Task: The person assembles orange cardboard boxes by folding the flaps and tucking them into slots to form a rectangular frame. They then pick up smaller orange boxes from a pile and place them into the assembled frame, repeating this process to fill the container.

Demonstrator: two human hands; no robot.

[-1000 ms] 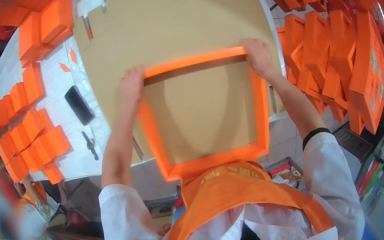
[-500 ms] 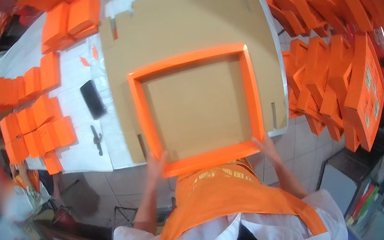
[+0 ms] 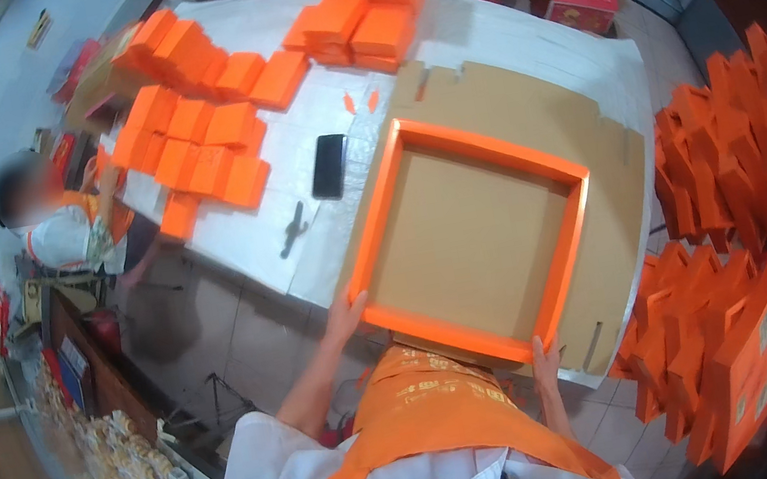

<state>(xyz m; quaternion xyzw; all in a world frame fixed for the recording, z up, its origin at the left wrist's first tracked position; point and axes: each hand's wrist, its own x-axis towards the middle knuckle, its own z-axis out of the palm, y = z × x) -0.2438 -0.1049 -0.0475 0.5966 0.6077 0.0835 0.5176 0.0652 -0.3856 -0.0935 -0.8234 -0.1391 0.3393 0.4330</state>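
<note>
A shallow, square orange box lies open side up on a flat brown cardboard sheet. Its inside is brown and plain; I cannot tell whether that is its own bottom or the sheet below. My left hand grips the near left corner, its fingers against the wall. At the near right corner, my right hand holds the wall with fingers pointing up along it. The fingertips are partly hidden at both corners.
Left of the sheet, a black phone and a dark cutter-like tool lie on the white-covered table. Orange boxes are stacked beyond them. Stacked orange box parts stand at right. Another person is at far left.
My view has turned to the left, so the table and box now appear slanted. Both hands stay at the box's near corners.
</note>
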